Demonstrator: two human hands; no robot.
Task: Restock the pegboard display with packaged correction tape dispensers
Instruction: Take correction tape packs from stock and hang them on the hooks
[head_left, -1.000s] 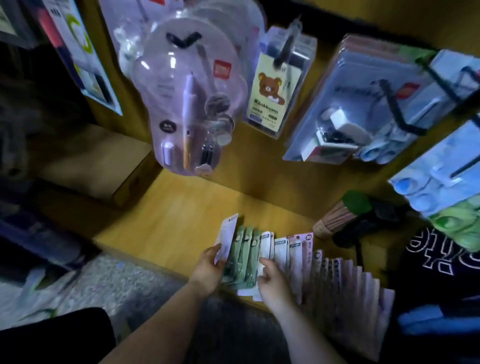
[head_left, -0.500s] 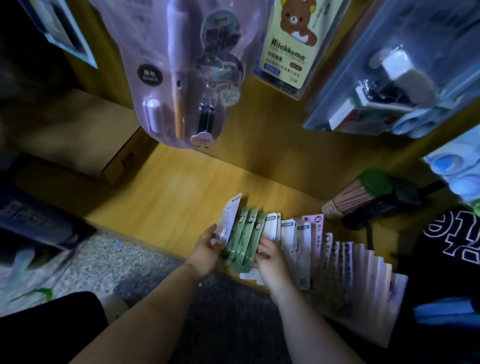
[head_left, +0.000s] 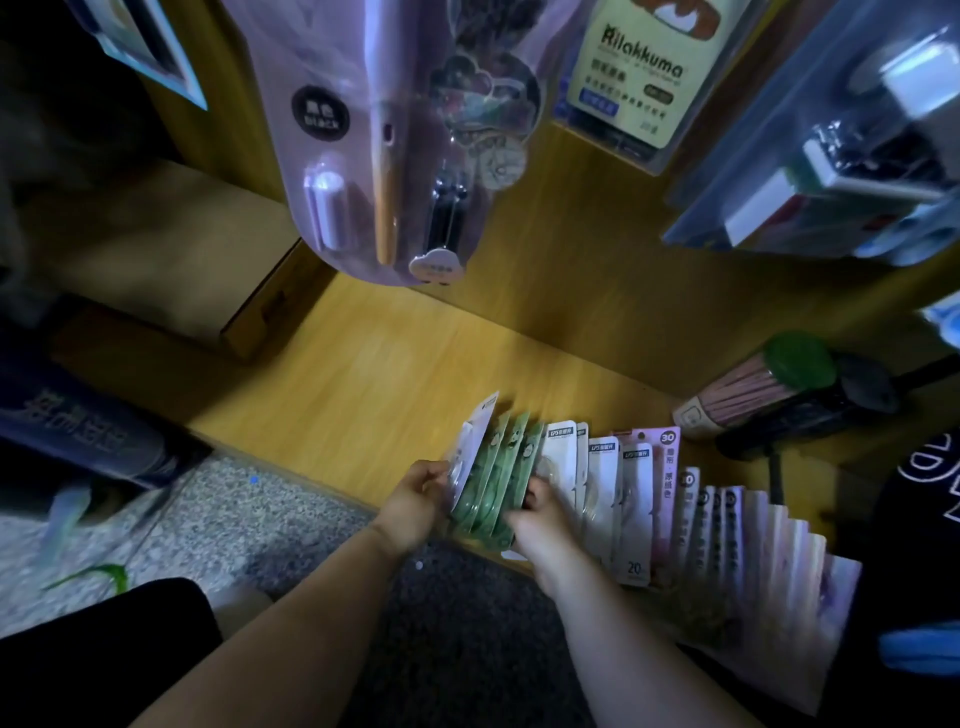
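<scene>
A fanned row of carded correction tape packs lies along the front edge of the wooden shelf base (head_left: 374, 384). At its left end is a white-backed pack (head_left: 470, 447), then several green packs (head_left: 493, 483), white packs (head_left: 597, 488) and pink packs (head_left: 727, 540) further right. My left hand (head_left: 415, 499) grips the left side of the white-backed and green bundle. On the bundle's right side, my right hand (head_left: 540, 525) closes its fingers on the green packs. The bundle stands nearly upright between both hands.
Blister packs hang from hooks above: a large purple stationery set (head_left: 384, 135), a Rilakkuma pack (head_left: 634, 78) and blue packs (head_left: 831, 145). A bundle of pink sticks with a green cap (head_left: 758, 384) lies at the right. Speckled floor (head_left: 218, 525) is at the lower left.
My head has dropped closer to the shelf. My right hand has slid left onto the green packs, and both hands now press that bundle together.
</scene>
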